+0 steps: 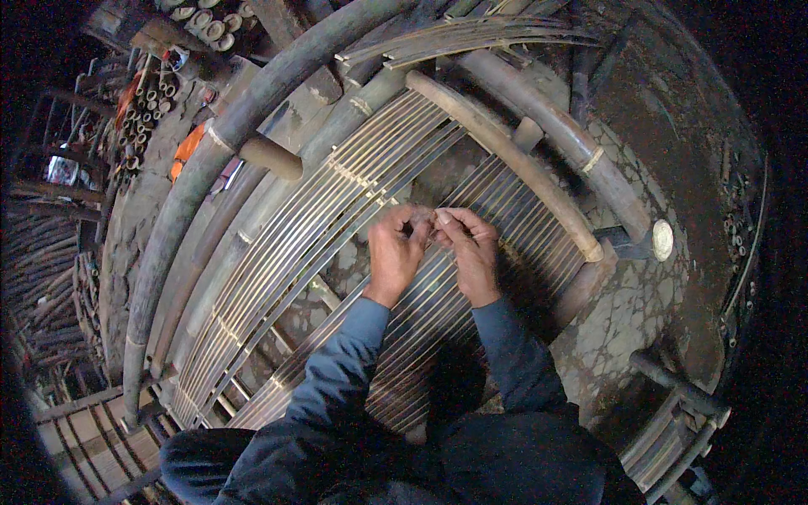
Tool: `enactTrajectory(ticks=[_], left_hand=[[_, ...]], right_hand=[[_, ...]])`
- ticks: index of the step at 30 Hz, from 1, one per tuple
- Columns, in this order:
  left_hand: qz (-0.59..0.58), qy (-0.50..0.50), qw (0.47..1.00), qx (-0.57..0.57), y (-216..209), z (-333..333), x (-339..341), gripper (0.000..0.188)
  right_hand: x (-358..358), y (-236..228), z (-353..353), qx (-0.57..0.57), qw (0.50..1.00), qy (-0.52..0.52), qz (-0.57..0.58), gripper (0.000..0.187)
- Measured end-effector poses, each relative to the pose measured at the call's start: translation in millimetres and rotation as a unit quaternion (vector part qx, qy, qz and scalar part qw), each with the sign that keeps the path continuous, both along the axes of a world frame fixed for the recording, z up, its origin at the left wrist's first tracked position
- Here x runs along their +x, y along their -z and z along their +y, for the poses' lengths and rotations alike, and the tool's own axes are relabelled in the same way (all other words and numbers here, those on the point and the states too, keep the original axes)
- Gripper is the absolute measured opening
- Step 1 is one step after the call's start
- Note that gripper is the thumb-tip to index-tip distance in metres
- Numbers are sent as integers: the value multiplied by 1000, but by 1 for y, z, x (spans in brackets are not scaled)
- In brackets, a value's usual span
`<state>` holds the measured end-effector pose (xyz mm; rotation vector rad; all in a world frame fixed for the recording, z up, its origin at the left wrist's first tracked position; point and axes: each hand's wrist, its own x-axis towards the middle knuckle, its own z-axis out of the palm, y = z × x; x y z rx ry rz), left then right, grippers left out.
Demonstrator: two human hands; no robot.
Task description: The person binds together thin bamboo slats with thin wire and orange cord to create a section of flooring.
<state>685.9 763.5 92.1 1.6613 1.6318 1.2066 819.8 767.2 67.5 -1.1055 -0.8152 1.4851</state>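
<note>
My left hand [396, 257] and my right hand [474, 252] meet in front of me, fingertips pinched close together. Whatever lies between the fingers is too small to make out. Both hands are over a bamboo frame strung with long, thin bamboo slats [273, 227], some pale and some darker. A gap between the paler and darker groups lies beneath the hands, showing the ground below. Pale cross bindings [352, 174] tie the paler slats. A rounded bamboo bar [513, 160] crosses the slats' far end.
A thick bamboo pole [160, 244] curves along the left, with a short bamboo stub [273, 158] joined to it. Another thick pole [581, 139] runs at the far right. Loose split strips [480, 38] lie across the back. Cut bamboo [150, 118] is stacked at far left; an orange item [187, 153] sits nearby.
</note>
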Motion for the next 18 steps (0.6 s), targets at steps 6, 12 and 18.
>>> enactTrajectory(ticks=[6,12,18], left_hand=[[-133,-1,988,-74,1,2,1,8],[14,69,997,28,-1,0,2,12],[85,47,995,-13,-4,4,6,9]], right_hand=[[5,4,4,23,995,-16,-99,16],[14,6,11,-38,996,-71,-37,18],[27,5,16,-7,989,-108,-100,28]])
